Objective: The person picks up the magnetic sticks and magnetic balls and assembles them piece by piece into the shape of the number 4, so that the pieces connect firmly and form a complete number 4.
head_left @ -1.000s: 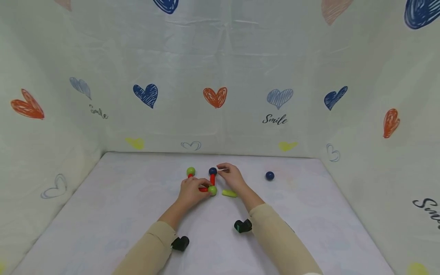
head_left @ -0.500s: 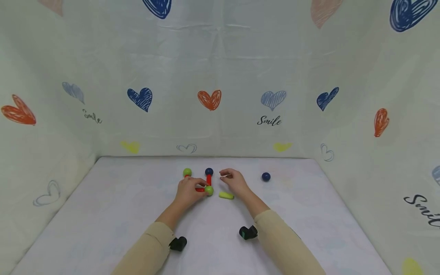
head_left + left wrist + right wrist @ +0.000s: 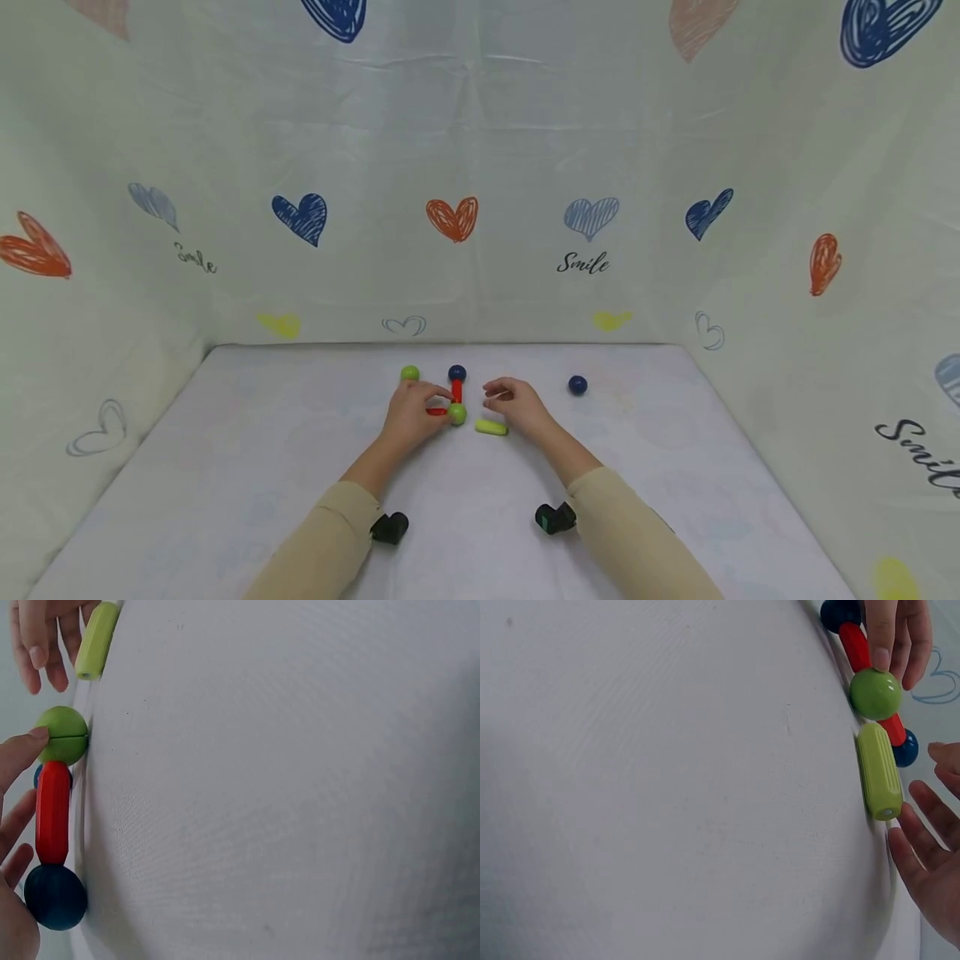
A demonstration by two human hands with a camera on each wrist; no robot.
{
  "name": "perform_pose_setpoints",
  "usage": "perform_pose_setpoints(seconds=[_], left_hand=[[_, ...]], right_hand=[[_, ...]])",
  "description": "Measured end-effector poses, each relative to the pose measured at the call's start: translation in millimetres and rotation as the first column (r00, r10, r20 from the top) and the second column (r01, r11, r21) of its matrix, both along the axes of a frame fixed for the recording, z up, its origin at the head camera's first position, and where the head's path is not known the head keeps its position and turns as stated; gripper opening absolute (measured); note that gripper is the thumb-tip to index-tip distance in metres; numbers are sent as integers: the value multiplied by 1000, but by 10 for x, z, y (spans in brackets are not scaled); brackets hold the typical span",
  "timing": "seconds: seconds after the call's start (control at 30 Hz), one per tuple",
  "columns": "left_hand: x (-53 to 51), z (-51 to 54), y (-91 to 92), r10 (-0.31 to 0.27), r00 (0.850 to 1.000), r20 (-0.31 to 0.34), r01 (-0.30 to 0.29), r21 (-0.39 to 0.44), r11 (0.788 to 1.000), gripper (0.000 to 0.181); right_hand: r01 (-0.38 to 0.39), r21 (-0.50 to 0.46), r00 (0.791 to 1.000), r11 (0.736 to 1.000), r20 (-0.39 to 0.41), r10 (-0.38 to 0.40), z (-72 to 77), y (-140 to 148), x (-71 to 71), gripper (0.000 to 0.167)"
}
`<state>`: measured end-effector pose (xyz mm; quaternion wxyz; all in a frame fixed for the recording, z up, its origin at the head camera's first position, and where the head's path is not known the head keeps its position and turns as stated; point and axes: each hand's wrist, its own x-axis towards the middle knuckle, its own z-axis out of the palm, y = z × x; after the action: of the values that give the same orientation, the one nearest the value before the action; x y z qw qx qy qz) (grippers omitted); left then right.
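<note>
My left hand (image 3: 411,414) holds the near green ball (image 3: 457,414) of a ball-and-stick piece, its thumb on the ball in the left wrist view. From this ball one red stick (image 3: 457,391) runs back to a blue ball (image 3: 457,373); another red stick (image 3: 52,814) leads left to a second blue ball (image 3: 56,897), hidden by the hand in the head view. Another green ball (image 3: 409,373) shows behind that hand. My right hand (image 3: 522,408) hovers, fingers parted and holding nothing, just behind a loose yellow-green stick (image 3: 491,427) lying right of the piece.
A loose dark blue ball (image 3: 577,385) lies on the table to the right, behind the right hand. A heart-patterned cloth (image 3: 495,292) rises at the table's back edge. Black devices (image 3: 390,528) are worn at both wrists.
My right hand has drawn away from the back blue ball, to the right and nearer. The left hand keeps its place at the green ball. The head view has shifted slightly.
</note>
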<state>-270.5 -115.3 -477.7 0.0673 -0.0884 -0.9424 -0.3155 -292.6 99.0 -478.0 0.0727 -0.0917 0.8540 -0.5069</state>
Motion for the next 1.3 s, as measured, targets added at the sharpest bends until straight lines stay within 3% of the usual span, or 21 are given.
perform_pose_setpoints(seconds=[0.3, 0.63, 0.87, 1.3], left_hand=[[19, 3, -89, 14, 999, -37, -15, -20, 1000, 33], [44, -63, -177, 34, 999, -14, -34, -2, 999, 27], [47, -99, -204, 33, 998, -47, -33, 2, 999, 24], [47, -122, -233, 16, 1000, -23, -15, 38, 999, 22]], right_hand=[[-74, 21, 996, 997, 60, 73, 0, 47, 70, 28], [-189, 75, 978, 979, 105, 181, 42, 83, 84, 32], [-235, 147, 971, 961, 87, 224, 41, 65, 94, 34], [-262, 195, 965, 945, 73, 253, 37, 28, 77, 31]])
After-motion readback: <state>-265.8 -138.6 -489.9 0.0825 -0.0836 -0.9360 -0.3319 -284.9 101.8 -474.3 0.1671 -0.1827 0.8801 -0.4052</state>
